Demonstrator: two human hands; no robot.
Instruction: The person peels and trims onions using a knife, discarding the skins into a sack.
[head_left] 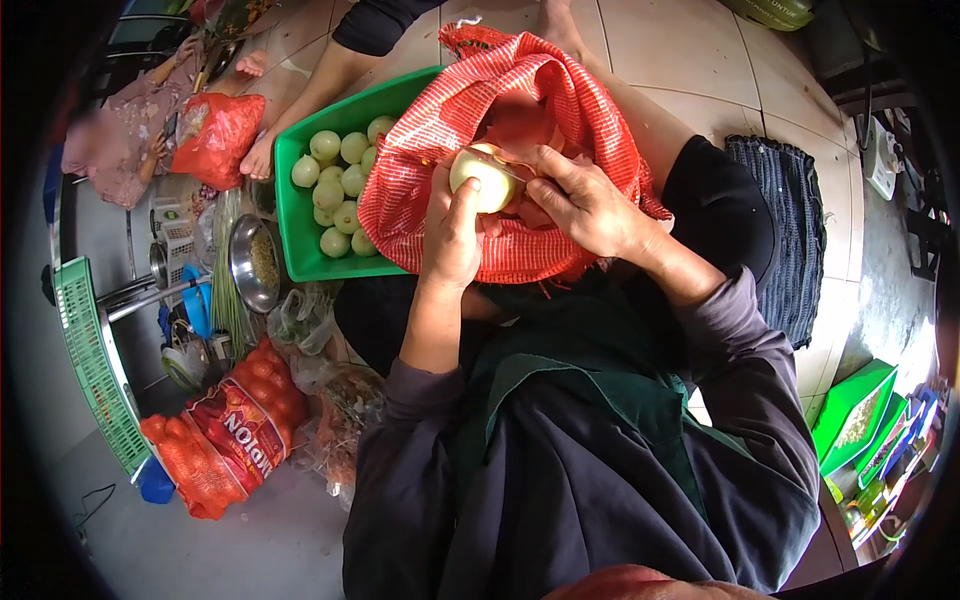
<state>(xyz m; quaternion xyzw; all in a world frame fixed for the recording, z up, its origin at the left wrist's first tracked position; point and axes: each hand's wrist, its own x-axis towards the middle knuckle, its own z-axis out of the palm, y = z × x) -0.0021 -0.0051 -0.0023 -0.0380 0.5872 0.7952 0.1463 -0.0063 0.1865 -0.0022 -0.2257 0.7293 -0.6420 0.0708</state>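
A pale peeled onion (484, 178) is gripped in my left hand (455, 228), with the thumb pressed on its near side. My right hand (583, 200) is closed on a small knife (512, 172), and the thin blade lies against the onion's right side. Most of the knife's handle is hidden by the fingers. Both hands are over the open mouth of a red-and-white woven sack (420, 200), which holds reddish-brown onion skins. Left of the sack, a green crate (292, 225) contains several peeled onions (335, 190).
A red mesh bag of onions (230, 425) lies at lower left. A metal bowl (255, 265) and a red plastic bag (215, 140) are on the left, near another person (130, 150). A dark woven mat (780, 235) and green trays (850, 415) are on the right.
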